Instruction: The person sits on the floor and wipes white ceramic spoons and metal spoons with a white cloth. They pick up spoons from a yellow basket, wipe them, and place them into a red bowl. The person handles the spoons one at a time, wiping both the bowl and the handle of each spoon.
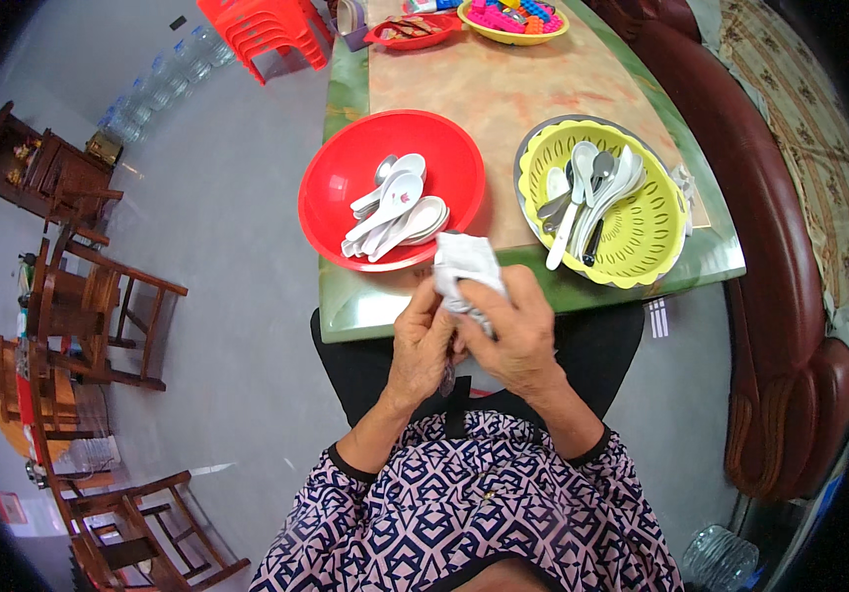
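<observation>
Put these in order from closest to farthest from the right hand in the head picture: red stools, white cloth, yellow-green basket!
1. White cloth: gripped in the right hand.
2. Yellow-green basket: on the table, ahead and to the right.
3. Red stools: stacked at the upper left, beyond the table.

Green-edged table [528,84], red bowl [341,183], yellow basket [656,222], two dishes [518,39]

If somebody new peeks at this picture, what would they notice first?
Probably the big red bowl at the near end of the table, on the left, with white spoons inside. To its right, a yellow-green basket holds more spoons. Lower in the picture, the right hand grips a white cloth, with the left hand close against it.
</observation>
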`<action>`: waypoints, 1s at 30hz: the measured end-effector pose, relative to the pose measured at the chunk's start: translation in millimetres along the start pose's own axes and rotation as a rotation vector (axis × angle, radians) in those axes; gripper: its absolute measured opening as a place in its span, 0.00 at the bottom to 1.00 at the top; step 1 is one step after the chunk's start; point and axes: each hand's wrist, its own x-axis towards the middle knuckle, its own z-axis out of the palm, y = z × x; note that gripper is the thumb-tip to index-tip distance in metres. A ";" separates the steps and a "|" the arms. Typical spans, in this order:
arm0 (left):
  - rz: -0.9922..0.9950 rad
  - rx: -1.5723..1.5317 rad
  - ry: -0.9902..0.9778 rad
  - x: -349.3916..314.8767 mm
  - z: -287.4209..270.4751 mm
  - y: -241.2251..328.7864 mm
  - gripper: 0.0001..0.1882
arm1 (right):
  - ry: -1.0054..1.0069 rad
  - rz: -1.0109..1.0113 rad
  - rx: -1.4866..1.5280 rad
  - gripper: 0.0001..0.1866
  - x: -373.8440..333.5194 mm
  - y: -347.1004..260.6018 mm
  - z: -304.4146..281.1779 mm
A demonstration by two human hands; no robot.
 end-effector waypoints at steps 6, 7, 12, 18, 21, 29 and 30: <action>-0.141 -0.077 -0.118 -5.8 4.2 -1.2 0.10 | 0.089 -0.059 -0.048 0.15 28.2 11.1 9.1; -0.159 -0.055 -0.114 -6.0 5.5 -1.2 0.10 | 0.052 0.070 0.119 0.15 30.1 17.3 10.0; -0.139 0.038 -0.055 -3.0 8.5 -4.5 0.14 | 0.048 0.113 0.155 0.17 21.4 33.8 16.9; 0.124 0.101 0.114 6.8 3.9 -18.7 0.26 | -0.043 -0.177 0.019 0.17 -4.2 18.7 8.7; 0.204 0.205 0.118 4.5 15.1 -15.5 0.27 | 0.028 -0.174 -0.012 0.16 -3.6 22.3 5.8; -0.292 -0.455 -0.020 6.7 0.1 13.9 0.17 | 0.562 0.581 0.641 0.11 5.1 36.1 7.4; -0.325 -0.564 -0.050 9.1 -4.2 8.2 0.17 | 0.474 0.494 0.446 0.12 -0.7 36.4 6.7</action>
